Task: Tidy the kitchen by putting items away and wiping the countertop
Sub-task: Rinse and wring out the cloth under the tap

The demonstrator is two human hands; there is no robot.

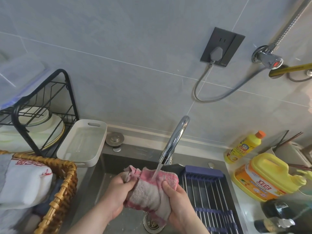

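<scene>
A pink and white cloth (149,191) is bunched up over the steel sink (94,181), under a stream of water running from the chrome tap (175,141). My left hand (116,198) grips the cloth's left side, fingers curled round it. My right hand (177,203) grips its right side, thumb on top. The water lands on the cloth's pink upper edge. The sink drain (152,223) shows just below the cloth.
A blue-framed wire rack (211,196) spans the sink's right half. Yellow detergent bottles (243,147) (268,176) and dark bottles stand on the right counter. At left are a white tray (81,142), a black dish rack (40,115) with plates, and a wicker basket (60,191).
</scene>
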